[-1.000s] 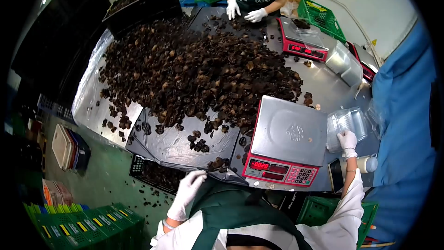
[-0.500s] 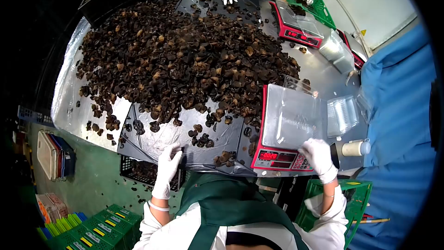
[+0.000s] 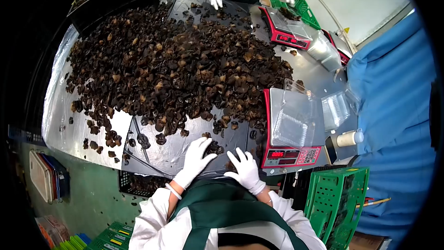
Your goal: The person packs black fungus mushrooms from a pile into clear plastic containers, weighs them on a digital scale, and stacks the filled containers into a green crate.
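Head | left hand (image 3: 196, 161) beside dark pieces (image 3: 214, 147), contact unclear | far display (image 3: 290, 40) blurred

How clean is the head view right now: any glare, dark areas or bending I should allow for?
Head view: black, curved borders; strong wide-angle bending, with the wall leaning; glare on the plastic-covered table; reflections blur the outline of the clear container; deep shadow at far left; gloved left hand and right hand read clearly.
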